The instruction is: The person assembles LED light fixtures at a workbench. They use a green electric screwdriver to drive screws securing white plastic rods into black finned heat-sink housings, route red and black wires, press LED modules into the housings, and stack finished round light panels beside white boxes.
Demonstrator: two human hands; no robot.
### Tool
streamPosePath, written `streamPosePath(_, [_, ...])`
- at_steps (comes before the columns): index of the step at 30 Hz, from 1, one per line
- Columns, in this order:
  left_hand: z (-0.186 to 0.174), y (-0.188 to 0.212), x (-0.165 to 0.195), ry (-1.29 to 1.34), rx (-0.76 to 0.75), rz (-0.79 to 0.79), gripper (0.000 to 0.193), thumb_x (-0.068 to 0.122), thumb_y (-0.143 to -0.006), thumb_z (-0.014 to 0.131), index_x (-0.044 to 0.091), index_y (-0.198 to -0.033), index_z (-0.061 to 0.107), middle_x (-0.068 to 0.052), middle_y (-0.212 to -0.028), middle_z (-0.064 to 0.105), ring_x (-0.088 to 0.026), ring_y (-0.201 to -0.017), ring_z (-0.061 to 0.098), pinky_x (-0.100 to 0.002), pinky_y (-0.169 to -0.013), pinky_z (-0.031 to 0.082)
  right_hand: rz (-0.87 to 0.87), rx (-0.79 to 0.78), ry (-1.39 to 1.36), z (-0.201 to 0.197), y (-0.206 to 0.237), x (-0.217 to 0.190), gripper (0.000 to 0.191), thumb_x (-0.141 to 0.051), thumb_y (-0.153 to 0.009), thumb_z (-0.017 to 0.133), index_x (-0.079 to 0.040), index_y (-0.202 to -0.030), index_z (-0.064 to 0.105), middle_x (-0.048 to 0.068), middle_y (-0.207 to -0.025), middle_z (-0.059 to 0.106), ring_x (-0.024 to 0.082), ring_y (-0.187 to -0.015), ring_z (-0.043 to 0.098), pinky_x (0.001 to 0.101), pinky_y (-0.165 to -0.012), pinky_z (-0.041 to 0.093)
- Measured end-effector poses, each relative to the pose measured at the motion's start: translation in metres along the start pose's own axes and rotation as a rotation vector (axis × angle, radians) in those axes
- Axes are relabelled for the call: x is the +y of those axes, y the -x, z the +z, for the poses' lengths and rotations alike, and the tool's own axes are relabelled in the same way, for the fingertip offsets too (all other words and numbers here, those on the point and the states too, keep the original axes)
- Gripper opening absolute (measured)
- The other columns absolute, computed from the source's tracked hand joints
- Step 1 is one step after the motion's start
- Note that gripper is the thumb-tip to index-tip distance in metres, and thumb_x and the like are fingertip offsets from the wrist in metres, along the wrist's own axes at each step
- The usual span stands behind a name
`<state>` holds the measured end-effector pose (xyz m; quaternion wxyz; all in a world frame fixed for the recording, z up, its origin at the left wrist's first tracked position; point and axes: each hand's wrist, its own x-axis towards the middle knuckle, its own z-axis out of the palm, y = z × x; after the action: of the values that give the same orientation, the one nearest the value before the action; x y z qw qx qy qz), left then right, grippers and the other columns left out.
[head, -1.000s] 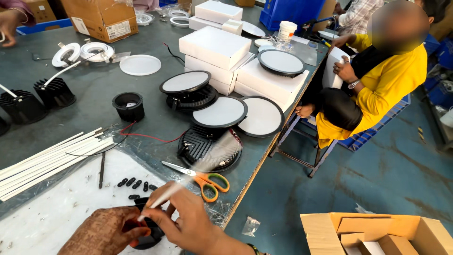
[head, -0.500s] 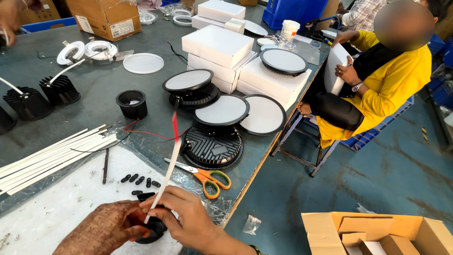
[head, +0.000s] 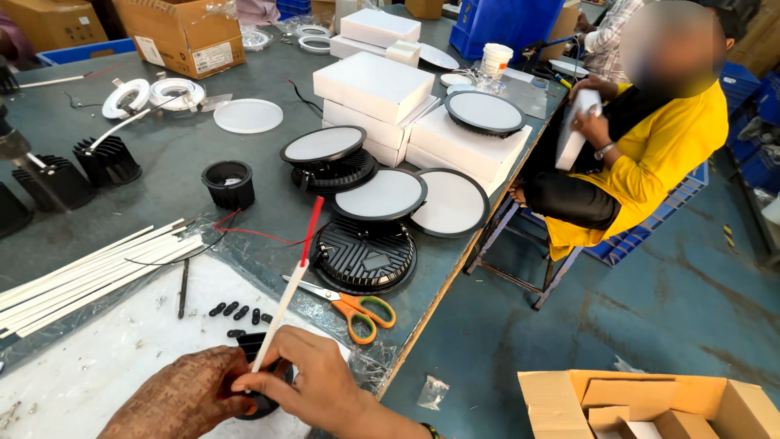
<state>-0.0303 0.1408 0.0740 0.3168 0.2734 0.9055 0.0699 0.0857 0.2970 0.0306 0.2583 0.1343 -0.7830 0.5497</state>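
Hands met at the six o'clock edge of the view, low over the white sheet [head: 97, 358] that covered the near part of the counter [head: 171, 187]. The left hand [head: 183, 402] was curled around a small black round housing [head: 262, 398], gripping it from the nine o'clock side. The right hand [head: 321, 382] closed on the same housing from three o'clock, with its fingers pinched together on the lower end of a white sleeved cable [head: 284, 305]. That cable rose toward twelve o'clock, tilted a little to the right, and ended in a red tip [head: 311, 223].

Orange-handled scissors [head: 353, 307] lay just beside the right hand at one o'clock, blades pointing to nine o'clock. Small black sleeve pieces [head: 236, 310] sat in a loose row at eleven o'clock of the hands. A bundle of white tubes [head: 89, 272] lay farther out at ten o'clock. Beyond the scissors, a black finned lamp body [head: 364, 258] rested face down, with round panel lights [head: 382, 195] and white boxes [head: 374, 85] stacked toward twelve o'clock. At two o'clock, a person in a yellow top [head: 658, 154] sat beside the counter holding a white box.
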Motion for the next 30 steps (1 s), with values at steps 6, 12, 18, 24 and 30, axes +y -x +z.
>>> streamPosePath(6, [0.003, 0.014, -0.002, 0.059, 0.078, 0.054, 0.037, 0.035, -0.074, 0.086, 0.016, -0.100, 0.069, -0.002, -0.096, 0.074, -0.021, -0.099, 0.071, -0.039, -0.089, 0.056, -0.010, 0.003, -0.005, 0.008, 0.001, 0.002, 0.019, -0.015, -0.093, 0.083, -0.003, -0.098, 0.069, 0.009, -0.093, 0.068, 0.018, -0.076, 0.069, 0.0282, -0.067, 0.055])
streamPosePath(12, [0.002, 0.035, -0.008, 0.159, 0.188, 0.256, 0.036, 0.024, -0.071, 0.081, 0.017, -0.104, 0.068, -0.005, -0.089, 0.076, -0.025, -0.089, 0.072, -0.041, -0.081, 0.056, -0.073, -0.068, 0.075, 0.014, -0.006, 0.001, 0.023, 0.002, -0.096, 0.064, 0.001, -0.118, 0.071, 0.012, -0.095, 0.072, 0.021, -0.085, 0.072, 0.0295, -0.075, 0.056])
streamPosePath(18, [-0.008, 0.065, -0.013, 0.130, 0.304, 0.195, 0.036, 0.032, -0.071, 0.086, 0.016, -0.100, 0.071, -0.003, -0.095, 0.075, -0.024, -0.093, 0.070, -0.040, -0.082, 0.056, 0.068, -0.083, -0.051, 0.021, -0.005, 0.003, 0.016, 0.003, -0.096, 0.060, 0.005, -0.109, 0.070, 0.010, -0.106, 0.077, 0.016, -0.078, 0.075, 0.0279, -0.070, 0.062])
streamPosePath(24, [-0.030, 0.099, -0.002, 0.613, 0.694, 0.561, 0.042, 0.034, -0.087, 0.071, 0.015, -0.124, 0.066, -0.003, -0.113, 0.074, -0.017, -0.099, 0.078, -0.034, -0.083, 0.064, 0.153, -0.090, 0.004, 0.027, -0.006, -0.002, 0.021, -0.005, -0.094, 0.066, 0.001, -0.112, 0.073, 0.007, -0.093, 0.080, 0.014, -0.071, 0.072, 0.0270, -0.066, 0.059])
streamPosePath(30, [-0.056, 0.117, 0.021, 0.781, 0.887, 0.742, 0.038, 0.022, -0.098, 0.062, 0.013, -0.135, 0.062, -0.005, -0.123, 0.074, -0.013, -0.107, 0.076, -0.032, -0.087, 0.064, 0.077, -0.108, 0.059, 0.036, -0.011, -0.009, 0.020, -0.003, -0.093, 0.067, 0.000, -0.111, 0.074, 0.006, -0.091, 0.080, 0.014, -0.071, 0.073, 0.0271, -0.067, 0.058])
